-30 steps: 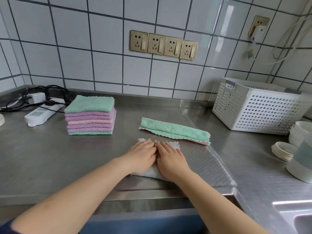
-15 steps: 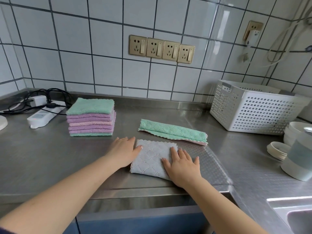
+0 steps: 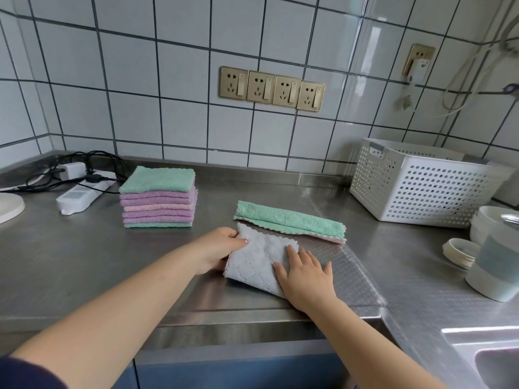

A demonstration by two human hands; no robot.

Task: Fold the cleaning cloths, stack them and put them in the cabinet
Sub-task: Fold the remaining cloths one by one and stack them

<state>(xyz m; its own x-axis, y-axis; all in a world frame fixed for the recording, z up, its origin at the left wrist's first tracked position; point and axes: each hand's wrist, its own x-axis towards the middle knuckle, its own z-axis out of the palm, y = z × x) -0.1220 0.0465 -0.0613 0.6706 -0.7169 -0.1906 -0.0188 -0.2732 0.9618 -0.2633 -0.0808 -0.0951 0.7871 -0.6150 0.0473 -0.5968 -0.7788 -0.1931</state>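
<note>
A folded grey cloth [image 3: 257, 261] lies on the steel counter near its front edge. My left hand [image 3: 217, 249] grips the cloth's left edge, thumb on top and fingers under it. My right hand [image 3: 304, 273] lies flat with spread fingers on the cloth's right part. Just behind it lies a green cloth [image 3: 289, 221], folded into a long strip with a pink edge showing. Further left stands a stack of folded cloths [image 3: 158, 200], green on top, purple and pink below.
A white perforated basket [image 3: 421, 186] stands at the back right. White bowls, a lid [image 3: 460, 252] and a pale container [image 3: 497, 265] sit at the right, a sink [image 3: 488, 357] at the lower right. A power strip [image 3: 84, 193] with black cables lies back left.
Both hands lay together on the grey cloth, then slid apart to its sides. Now my left hand has closed on the cloth's left edge, and the cloth sits slightly turned.
</note>
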